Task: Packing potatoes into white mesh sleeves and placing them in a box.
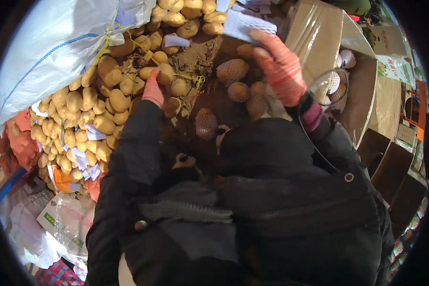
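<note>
My left hand (153, 92), in a reddish glove, grips a potato (165, 74) at the edge of a large pile of potatoes (118, 102); most of its fingers are hidden. My right hand (282, 73), gloved alike, is raised to the right and pinches a whitish foam net sleeve (245, 26). Below and left of that hand, on the dark ground, lies a potato in foam netting (232, 70). Closer to my body is another netted potato (206, 125). A bare-looking potato (238, 92) rests between them.
An open cardboard carton (366, 82) with netted potatoes (334, 82) stands at my right. A white woven sack (57, 46) leans over the pile at upper left. Loose foam sleeves (94, 132) are scattered on the potatoes. Yellow twine (189, 77) trails across dry soil (196, 59).
</note>
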`<state>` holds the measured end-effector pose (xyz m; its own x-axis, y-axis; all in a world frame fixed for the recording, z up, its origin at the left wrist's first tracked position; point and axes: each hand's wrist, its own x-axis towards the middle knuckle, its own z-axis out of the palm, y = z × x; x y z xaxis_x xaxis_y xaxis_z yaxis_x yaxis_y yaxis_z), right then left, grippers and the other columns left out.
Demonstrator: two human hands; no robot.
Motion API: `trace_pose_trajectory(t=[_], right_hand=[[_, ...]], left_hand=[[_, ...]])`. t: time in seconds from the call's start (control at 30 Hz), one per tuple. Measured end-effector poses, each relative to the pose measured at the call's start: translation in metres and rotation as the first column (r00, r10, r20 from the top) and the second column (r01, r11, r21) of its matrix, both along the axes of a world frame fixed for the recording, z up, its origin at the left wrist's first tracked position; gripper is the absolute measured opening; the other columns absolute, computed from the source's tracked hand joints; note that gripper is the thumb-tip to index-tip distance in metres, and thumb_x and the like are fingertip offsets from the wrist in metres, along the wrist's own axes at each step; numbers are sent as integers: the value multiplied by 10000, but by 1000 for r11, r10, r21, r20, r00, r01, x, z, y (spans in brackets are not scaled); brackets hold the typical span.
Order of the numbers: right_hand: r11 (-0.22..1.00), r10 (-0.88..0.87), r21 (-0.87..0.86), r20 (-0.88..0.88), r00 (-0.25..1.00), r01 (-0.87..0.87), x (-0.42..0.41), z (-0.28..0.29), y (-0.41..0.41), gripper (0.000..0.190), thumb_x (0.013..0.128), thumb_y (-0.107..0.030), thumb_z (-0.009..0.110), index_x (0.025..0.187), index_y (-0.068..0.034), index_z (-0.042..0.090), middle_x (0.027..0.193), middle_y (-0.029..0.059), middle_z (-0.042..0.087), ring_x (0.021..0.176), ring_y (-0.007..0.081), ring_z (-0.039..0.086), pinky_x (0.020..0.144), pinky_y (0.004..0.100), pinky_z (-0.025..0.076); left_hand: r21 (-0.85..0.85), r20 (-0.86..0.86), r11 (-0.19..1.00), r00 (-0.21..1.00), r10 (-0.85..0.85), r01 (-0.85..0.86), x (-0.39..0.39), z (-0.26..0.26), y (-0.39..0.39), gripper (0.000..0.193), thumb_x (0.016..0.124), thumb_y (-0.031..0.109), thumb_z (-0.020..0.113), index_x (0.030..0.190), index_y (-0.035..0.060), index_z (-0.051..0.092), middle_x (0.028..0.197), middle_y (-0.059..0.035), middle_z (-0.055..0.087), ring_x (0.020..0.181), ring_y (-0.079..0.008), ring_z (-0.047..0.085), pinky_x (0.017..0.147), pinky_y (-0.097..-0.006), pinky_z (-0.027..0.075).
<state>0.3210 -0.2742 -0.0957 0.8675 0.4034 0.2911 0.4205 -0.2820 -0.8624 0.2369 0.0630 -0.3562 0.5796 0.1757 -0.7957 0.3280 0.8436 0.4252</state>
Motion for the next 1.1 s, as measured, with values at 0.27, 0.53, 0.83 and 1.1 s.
trace_pose_trajectory(t=[0.27,0.53,0.83,1.1], right_hand=[[997,-21,74,26,999,19,-33,46,-11,546,810,-244,750,1298,-78,572,1180,149,633,1019,300,659,777,397,568],[960,134,281,-459,878,1,-70,76,-67,634,848,-277,743,1381,-44,492,1195,145,651,1052,243,662,842,351,575],[728,-458,-212,557,693,652,9,40,-208,706,705,-103,767,1357,-33,507,1303,216,571,1196,381,584,980,436,512],[543,-449,-788,18,893,289,36,-77,-292,279,903,-199,673,1155,-89,717,1235,174,664,1084,310,659,951,362,508]], left_hand=[[-186,632,884,741,-226,428,-7,221,-163,531,1020,446,445,1424,104,488,1428,-98,529,1317,-261,494,1093,-453,410],[672,572,714,477,-668,195,-15,293,-206,279,958,186,589,1190,43,530,1119,-97,600,1023,-209,602,937,-390,475],[913,191,365,599,-778,183,-1,259,-155,149,920,74,655,1064,33,655,1068,-50,650,918,-133,644,835,-287,521],[697,-707,-445,436,-557,562,-29,60,-73,335,839,326,694,1038,56,679,1151,-201,671,1082,-391,611,939,-430,488]])
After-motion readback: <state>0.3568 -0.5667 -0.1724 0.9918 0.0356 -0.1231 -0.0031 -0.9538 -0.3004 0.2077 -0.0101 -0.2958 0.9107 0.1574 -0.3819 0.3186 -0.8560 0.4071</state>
